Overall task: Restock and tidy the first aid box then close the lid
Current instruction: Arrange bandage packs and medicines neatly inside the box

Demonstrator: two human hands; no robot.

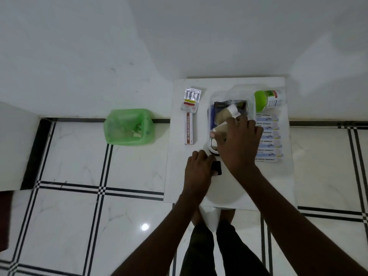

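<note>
A clear first aid box [211, 100] stands open on a small white table [179, 176], with its clear lid tilted back behind it. Inside lie beige bandage rolls [224, 116] and a dark packet [223, 104]. My right hand [238, 142] reaches into the box and grips a beige roll at its near end. My left hand [198, 168] rests on the table by the box's near corner, closed on a small black object [217, 167].
Left of the box lie a povidone-iodine ointment carton [188, 129] and a blister pack [191, 99]. To the right are a green-capped bottle [267, 100] on its side and a row of antiseptic bandage strips [268, 136]. A green bin [129, 127] stands on the floor.
</note>
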